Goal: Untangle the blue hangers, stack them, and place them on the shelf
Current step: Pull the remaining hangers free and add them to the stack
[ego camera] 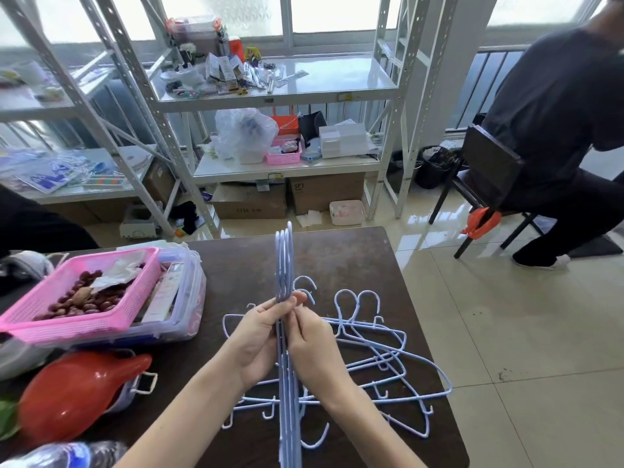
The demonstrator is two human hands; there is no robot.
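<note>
Two hands meet at lower centre of the frame, above the dark desk (354,265). Left hand (260,342) and right hand (312,342) are pressed together from either side, both clamped on a bundle of blue hangers (284,265) held edge-on, running from frame bottom up past the fingertips. Loose blue hangers (388,359) lie tangled on the desk beneath and to the right of the hands, hooks pointing several ways. White shelf (280,96) stands across the upper frame, cluttered. Left of the hands: pink basket (77,336) holding reddish-brown nuts and a crumpled wrapper; it rests on a clear bin (192,298), whose contents are indistinct.
</note>
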